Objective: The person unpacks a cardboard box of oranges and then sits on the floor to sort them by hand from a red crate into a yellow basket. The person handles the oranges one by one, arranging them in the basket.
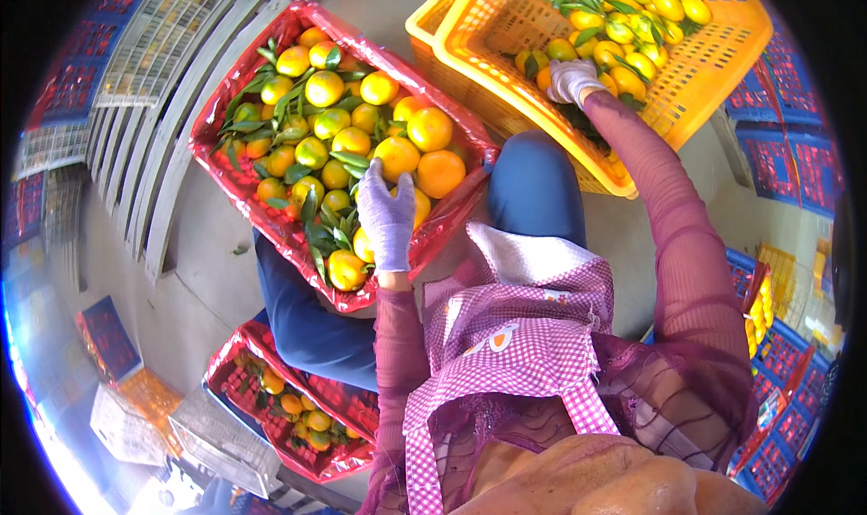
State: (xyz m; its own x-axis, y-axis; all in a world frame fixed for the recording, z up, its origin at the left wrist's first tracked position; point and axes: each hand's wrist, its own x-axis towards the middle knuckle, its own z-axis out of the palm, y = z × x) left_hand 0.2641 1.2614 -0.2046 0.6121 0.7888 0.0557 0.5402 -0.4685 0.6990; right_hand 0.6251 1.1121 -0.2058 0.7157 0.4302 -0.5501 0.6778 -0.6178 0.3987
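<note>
My left hand, in a pale lavender glove, is over a crate lined with red plastic film. Its thumb and forefinger are spread at the lower edge of an orange mandarin. Several orange and green-tinged mandarins with leaves fill this crate. My right hand, gloved alike, reaches into a tilted yellow plastic crate that holds more leafy mandarins. The right fingers touch a mandarin at the pile's near side; their undersides are hidden, so a grip cannot be made out.
Another red-lined crate with fewer mandarins sits at lower left. A grey slatted pallet stands left, with a white plastic crate by it. Blue crates are stacked at right. My knee is between the two main crates.
</note>
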